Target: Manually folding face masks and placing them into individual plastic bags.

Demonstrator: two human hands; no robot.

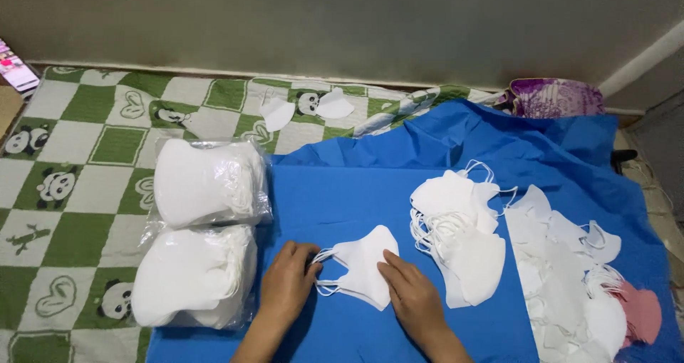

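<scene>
A folded white face mask (365, 263) lies flat on the blue cloth (342, 192) in front of me. My left hand (287, 284) rests at its left end, fingers pinching the ear loops. My right hand (407, 294) presses down on the mask's right lower edge with fingers together. To the right sits a stack of white masks (459, 235), and beyond it a loose heap of more masks (570, 277).
Two clear plastic bags packed with white masks (206, 181) (194, 274) lie at the left, on a green-and-white panda blanket (71, 149). Two single mask pieces (278, 112) (333, 105) lie near the wall. A pink piece (641, 309) and purple fabric (552, 96) sit at the right.
</scene>
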